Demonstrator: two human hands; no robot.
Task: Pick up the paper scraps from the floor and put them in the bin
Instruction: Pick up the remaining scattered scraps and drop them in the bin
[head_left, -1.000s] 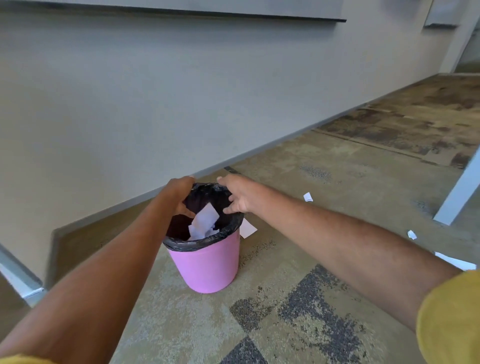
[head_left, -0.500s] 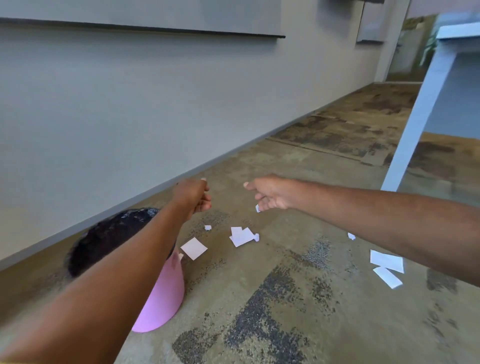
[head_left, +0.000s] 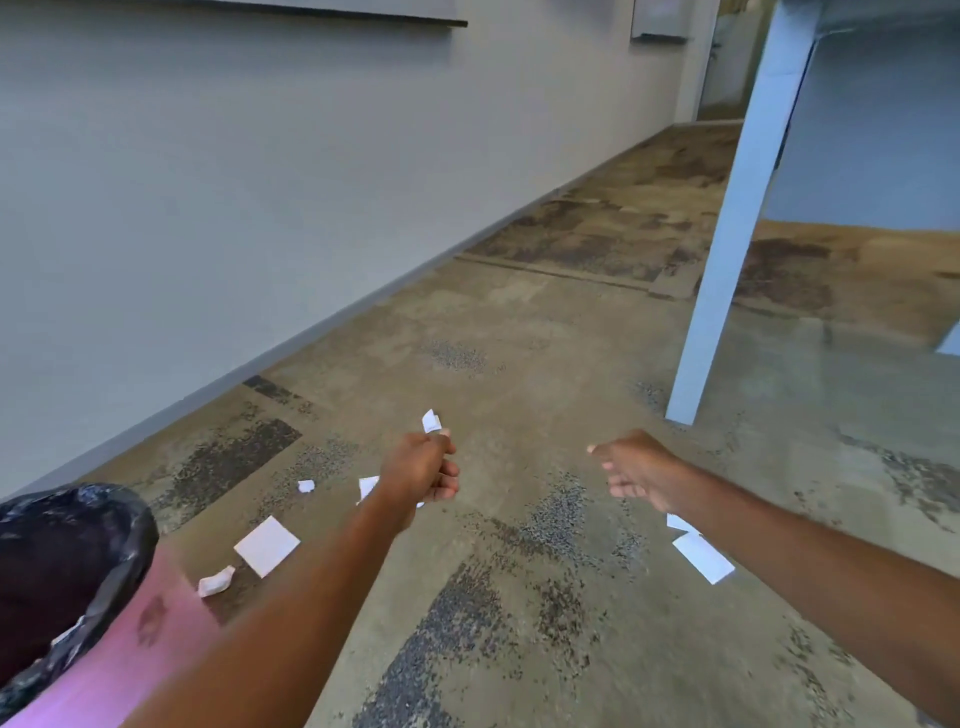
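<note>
While apart, both hands empty.

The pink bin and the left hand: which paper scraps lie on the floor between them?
In the head view, between the pink bin and the left hand lie a crumpled scrap, a square sheet and a small scrap.

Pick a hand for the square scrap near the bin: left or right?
Left, probably. The left hand is nearer the square scrap; the right hand is across, near the rectangular scrap.
</note>
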